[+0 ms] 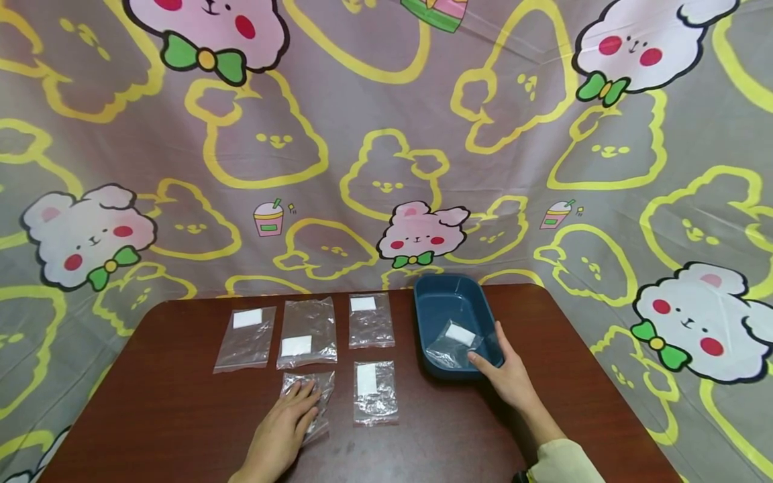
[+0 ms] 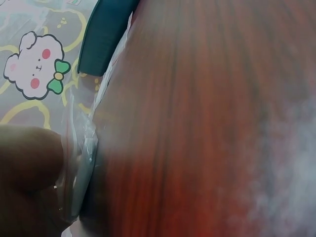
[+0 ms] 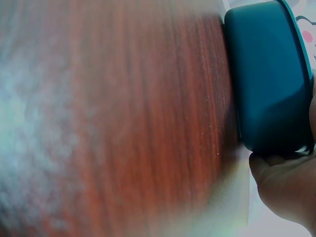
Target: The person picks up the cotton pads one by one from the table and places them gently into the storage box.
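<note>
My left hand [image 1: 282, 421] rests with its fingers spread over a clear plastic bag [image 1: 325, 388] on the table. In the left wrist view, the transparent edge of that bag [image 2: 85, 153] stands beside a finger. At the right, my right hand [image 1: 512, 377] grips the near right corner of a dark blue plastic bin [image 1: 427, 366], thumb over the rim and fingers along the outer side wall. Inside the bin lies another clear bag with a white label [image 1: 461, 334], close to the thumb. The right wrist view shows the hand right at the bin's outer wall [image 3: 266, 74].
More clear bags with white labels lie flat on the brown table [image 1: 199, 409]: a far-left bag [image 1: 246, 345], a larger bag [image 1: 308, 318], a far-middle bag [image 1: 371, 329] and a near bag [image 1: 386, 396]. A patterned cloth [image 1: 338, 194] hangs around the table's far side.
</note>
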`<state>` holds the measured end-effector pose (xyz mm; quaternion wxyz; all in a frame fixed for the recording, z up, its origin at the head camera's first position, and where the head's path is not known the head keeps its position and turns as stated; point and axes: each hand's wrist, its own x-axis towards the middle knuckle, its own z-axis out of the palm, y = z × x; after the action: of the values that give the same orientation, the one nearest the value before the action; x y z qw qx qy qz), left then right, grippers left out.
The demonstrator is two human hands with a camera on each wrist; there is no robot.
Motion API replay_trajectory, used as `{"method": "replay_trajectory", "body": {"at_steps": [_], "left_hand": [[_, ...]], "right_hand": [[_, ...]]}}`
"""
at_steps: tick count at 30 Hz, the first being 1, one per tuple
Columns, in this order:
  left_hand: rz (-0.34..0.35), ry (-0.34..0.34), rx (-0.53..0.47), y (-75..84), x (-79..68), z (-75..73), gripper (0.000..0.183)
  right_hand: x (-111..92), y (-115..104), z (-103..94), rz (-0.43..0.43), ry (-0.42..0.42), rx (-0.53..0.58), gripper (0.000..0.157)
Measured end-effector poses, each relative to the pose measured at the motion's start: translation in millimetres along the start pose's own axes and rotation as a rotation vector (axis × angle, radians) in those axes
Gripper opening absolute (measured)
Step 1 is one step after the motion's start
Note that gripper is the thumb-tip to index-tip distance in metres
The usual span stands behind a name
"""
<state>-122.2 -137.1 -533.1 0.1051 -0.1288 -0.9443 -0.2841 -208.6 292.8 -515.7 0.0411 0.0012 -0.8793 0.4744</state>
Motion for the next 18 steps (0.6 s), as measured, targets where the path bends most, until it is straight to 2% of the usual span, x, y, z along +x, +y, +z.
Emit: {"method": "replay_trajectory", "body": {"at_steps": [18], "left_hand": [[0.011, 0.050, 0.018, 2.5, 0.6, -4.1, 0.033]], "right_hand": [[0.5, 2.0, 0.3, 0.003, 0.004, -0.006, 0.103]]}}
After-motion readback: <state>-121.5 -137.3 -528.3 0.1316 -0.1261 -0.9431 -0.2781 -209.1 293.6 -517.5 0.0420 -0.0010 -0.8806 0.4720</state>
